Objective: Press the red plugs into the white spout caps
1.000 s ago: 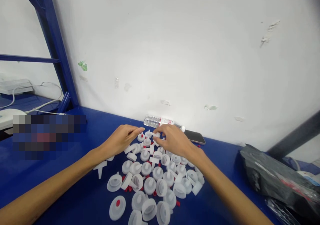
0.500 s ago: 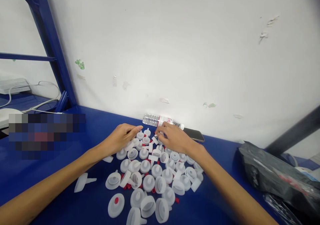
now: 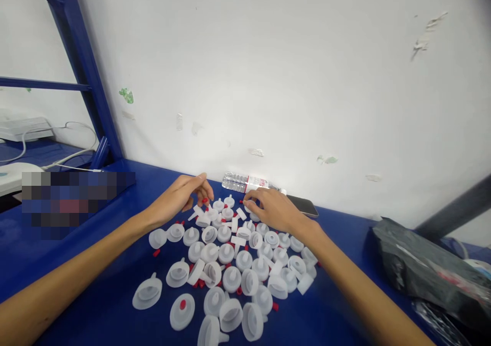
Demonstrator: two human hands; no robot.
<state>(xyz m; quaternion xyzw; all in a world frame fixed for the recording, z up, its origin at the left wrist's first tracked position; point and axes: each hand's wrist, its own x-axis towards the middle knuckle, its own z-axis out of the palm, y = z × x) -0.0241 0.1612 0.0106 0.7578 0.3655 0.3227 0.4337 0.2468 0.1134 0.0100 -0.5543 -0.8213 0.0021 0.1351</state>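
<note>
Many white plastic nozzle caps (image 3: 226, 254) with pointed spouts lie in a loose pile on the blue tabletop, some upright and some tipped over. Small red tips (image 3: 275, 306) are scattered among them, and one white cap (image 3: 182, 312) has a red tip on its spout. My left hand (image 3: 180, 195) hovers at the pile's far left edge, fingers bent and apart, with a red tip (image 3: 205, 200) just below the fingertips. Over the far right of the pile is my right hand (image 3: 270, 205), its fingers curved and spread from the thumb; no held piece shows in it.
A clear water bottle (image 3: 235, 181) lies along the wall, beside a dark phone (image 3: 303, 205). A grey plastic bag (image 3: 418, 259) sits at the right. Blue frame posts (image 3: 82, 64) and white cables stand at the left. A pixelated patch covers part of the left side.
My left hand has lifted and shifted, its fingers now hanging down and apart. Caps at the pile's left edge show in new positions. My right hand stays nearly in place.
</note>
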